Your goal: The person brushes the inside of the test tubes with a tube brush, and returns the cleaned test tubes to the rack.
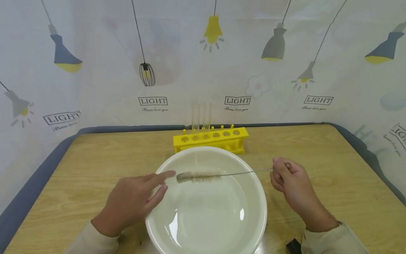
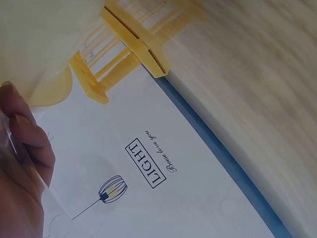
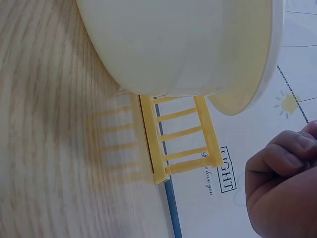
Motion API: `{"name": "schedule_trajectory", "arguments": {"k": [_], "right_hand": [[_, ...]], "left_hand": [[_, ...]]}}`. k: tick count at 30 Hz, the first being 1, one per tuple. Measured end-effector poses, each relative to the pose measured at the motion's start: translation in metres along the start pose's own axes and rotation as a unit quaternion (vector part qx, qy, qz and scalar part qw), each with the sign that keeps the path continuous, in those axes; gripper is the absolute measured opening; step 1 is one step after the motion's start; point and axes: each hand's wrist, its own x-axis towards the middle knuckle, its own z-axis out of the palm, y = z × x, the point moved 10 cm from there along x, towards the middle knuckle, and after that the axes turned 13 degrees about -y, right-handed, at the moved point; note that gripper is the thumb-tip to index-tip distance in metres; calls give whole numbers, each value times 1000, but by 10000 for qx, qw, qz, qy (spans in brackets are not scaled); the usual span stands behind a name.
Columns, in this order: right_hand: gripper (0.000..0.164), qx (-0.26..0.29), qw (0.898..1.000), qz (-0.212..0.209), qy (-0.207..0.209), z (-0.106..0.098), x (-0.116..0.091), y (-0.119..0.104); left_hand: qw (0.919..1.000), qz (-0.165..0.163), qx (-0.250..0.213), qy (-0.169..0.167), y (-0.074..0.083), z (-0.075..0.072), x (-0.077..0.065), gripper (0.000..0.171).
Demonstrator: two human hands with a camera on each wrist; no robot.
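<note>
My right hand (image 1: 293, 185) grips the thin twisted-wire handle of a test tube brush (image 1: 201, 176) at its looped end. The brush lies level over a large cream basin (image 1: 261, 211) of water, its tan bristles toward the left. My left hand (image 1: 133, 197) reaches over the basin's left rim, index finger and thumb stretched out and apart, the index fingertip just short of the brush's tip. In the left wrist view a see-through edge crosses the left hand (image 2: 25, 148). The right wrist view shows the right hand's curled fingers (image 3: 282, 156); the brush is out of sight there.
A yellow test tube rack (image 1: 210, 138) stands right behind the basin, with two clear test tubes (image 1: 207, 116) upright in its left part. The wooden table (image 1: 317, 148) ends at a curtain (image 1: 190, 70) printed with lamps. A small black object (image 1: 293, 246) shows beside the right sleeve.
</note>
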Motion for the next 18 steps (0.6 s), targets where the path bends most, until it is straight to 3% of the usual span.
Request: {"name": "schedule_trajectory", "arguments": {"k": [18], "right_hand": [[42,-318,9995,8,-79,3,1,-4]], "left_hand": [[10000,-18,40,-47,-1,0,0,38]]}}
